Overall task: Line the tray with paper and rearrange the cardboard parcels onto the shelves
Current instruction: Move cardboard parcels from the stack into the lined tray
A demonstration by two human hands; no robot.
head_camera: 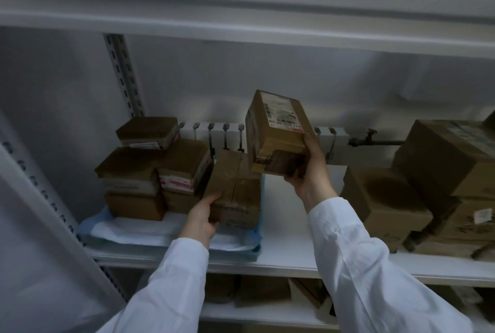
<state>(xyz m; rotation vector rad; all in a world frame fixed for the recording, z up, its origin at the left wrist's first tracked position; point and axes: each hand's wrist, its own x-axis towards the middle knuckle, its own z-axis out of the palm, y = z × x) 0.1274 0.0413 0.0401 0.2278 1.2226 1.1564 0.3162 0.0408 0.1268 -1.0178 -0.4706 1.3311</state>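
The right hand (308, 174) has its fingers curled around the lower end of a labelled parcel (278, 131). It holds this parcel tilted in the air, above the shelf (289, 252) and over the right edge of the blue tray (256, 244). The left hand (202, 216) grips the front left corner of a taped parcel (237, 193), which stands in the right end of the tray. White paper (128, 228) lines the tray bottom. The stacked parcels (131, 180) fill its left end. Bigger boxes (388, 198) sit at the right end of the shelf.
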